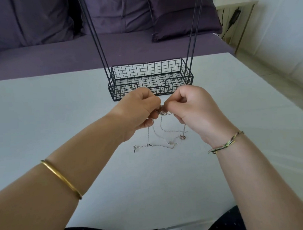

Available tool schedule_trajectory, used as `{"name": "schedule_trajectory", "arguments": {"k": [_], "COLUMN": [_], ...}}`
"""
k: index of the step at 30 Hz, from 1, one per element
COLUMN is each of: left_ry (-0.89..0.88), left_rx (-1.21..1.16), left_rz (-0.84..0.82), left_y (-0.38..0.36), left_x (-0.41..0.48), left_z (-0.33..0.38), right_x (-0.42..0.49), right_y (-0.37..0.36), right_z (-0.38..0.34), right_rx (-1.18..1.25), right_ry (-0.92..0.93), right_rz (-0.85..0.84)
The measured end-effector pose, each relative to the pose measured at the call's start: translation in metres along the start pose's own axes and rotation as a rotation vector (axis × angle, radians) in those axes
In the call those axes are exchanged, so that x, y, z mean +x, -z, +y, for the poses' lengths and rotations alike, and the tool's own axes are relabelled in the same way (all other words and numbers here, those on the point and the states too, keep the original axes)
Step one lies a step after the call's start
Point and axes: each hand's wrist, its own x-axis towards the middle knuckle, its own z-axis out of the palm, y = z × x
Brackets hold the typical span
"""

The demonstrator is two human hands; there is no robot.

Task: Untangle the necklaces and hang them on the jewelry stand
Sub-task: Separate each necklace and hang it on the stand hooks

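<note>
— Where's the knot?
— Between your hands. Your left hand (138, 108) and right hand (194, 109) each pinch the tangled necklaces (163, 112) with curled fingers, knuckles nearly touching.
— And the loose ends?
— They hang down toward you onto the desk (60, 110). The jewelry stand (151, 78) sits just beyond both hands, equally near each.

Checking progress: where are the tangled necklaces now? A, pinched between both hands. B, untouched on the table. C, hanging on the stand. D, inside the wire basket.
A: the left hand and right hand both pinch the necklaces at their knot, loose ends trailing onto the table.
</note>
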Motion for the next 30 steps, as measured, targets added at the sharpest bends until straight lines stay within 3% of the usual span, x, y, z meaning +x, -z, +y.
{"name": "schedule_trajectory", "arguments": {"k": [5, 14, 26, 30], "left_ry": [-0.041, -0.064, -0.135, -0.124], "left_rx": [0.046, 0.005, 0.134, 0.074], "left_rz": [0.052, 0.112, 0.062, 0.088], "left_y": [0.0013, 0.0037, -0.0021, -0.0003], "left_x": [0.0008, 0.0011, 0.0010, 0.0003], "left_z": [0.0000, 0.0008, 0.0014, 0.0023], "right_x": [0.0009, -0.0023, -0.0002, -0.0003], "right_y": [0.0036, 0.0028, -0.0022, -0.0006], "right_z": [0.0000, -0.0024, -0.0006, 0.0000], "right_rx": [0.063, 0.039, -0.043, -0.026], "right_ry": [-0.022, 0.017, 0.111, 0.070], "right_rz": [0.044, -0.054, 0.073, 0.074]}}
